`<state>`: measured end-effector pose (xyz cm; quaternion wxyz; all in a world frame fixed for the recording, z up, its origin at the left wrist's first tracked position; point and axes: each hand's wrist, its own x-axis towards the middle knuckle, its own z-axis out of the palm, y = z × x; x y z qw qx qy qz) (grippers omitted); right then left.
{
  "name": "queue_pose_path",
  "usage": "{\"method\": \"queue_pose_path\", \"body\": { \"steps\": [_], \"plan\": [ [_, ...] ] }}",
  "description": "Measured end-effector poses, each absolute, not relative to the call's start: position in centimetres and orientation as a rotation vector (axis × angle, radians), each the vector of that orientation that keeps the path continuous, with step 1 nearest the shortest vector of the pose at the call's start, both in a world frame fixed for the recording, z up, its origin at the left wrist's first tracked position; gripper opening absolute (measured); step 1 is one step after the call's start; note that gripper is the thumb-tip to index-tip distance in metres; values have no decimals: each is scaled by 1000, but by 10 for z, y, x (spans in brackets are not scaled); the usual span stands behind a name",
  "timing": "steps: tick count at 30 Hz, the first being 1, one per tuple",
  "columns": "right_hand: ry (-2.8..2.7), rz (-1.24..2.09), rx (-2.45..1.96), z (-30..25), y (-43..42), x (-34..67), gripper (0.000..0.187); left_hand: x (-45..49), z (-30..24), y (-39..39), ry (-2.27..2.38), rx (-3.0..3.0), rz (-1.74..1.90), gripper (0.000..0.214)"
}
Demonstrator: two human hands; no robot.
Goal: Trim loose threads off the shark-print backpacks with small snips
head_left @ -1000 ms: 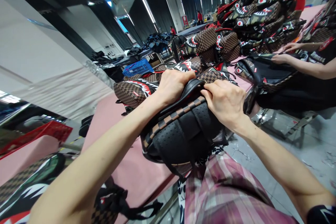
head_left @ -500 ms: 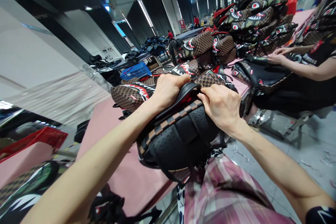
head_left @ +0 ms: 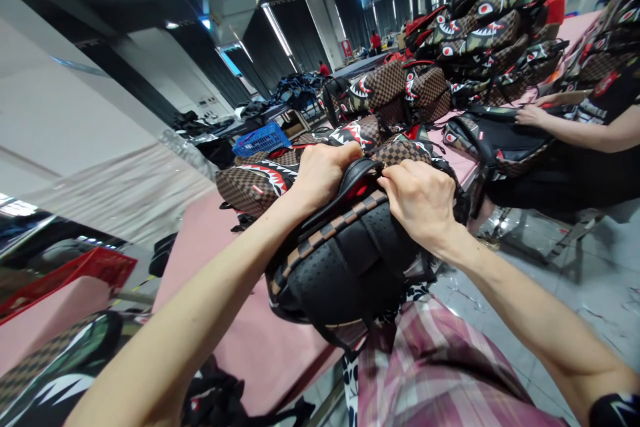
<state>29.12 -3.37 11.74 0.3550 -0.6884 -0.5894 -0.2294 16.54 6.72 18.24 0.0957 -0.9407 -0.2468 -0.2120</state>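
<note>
A black and brown-checked backpack (head_left: 350,260) rests at the pink table's edge against my body, its black padded back facing me. My left hand (head_left: 323,177) is closed over the far side of its top edge, beside the black carry handle (head_left: 357,173). My right hand (head_left: 423,203) pinches the backpack's zipper at the top opening, where a small gold-coloured bit shows by the fingertips. Red lining (head_left: 359,191) peeks out between the hands. The undersides of my fingers are partly hidden.
Checked shark-mouth backpacks (head_left: 255,183) lie just beyond my hands, and a tall pile (head_left: 480,33) stands behind. A blue basket (head_left: 263,139) sits further left, a red crate (head_left: 100,267) at far left. On the right, a co-worker's hands (head_left: 533,113) handle another backpack (head_left: 515,137).
Both hands keep their grip on the backpack, hardly shifting along its top. The view has swung slightly left. The co-worker's hands have moved a little on their backpack.
</note>
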Motion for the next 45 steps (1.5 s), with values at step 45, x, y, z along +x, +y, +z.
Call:
{"method": "queue_pose_path", "body": {
  "steps": [45],
  "plan": [
    [-1540, -290, -1355, 109, -23, 309, 12, 81, 222, 59, -1177, -2385, -1796, 14]
  ]
}}
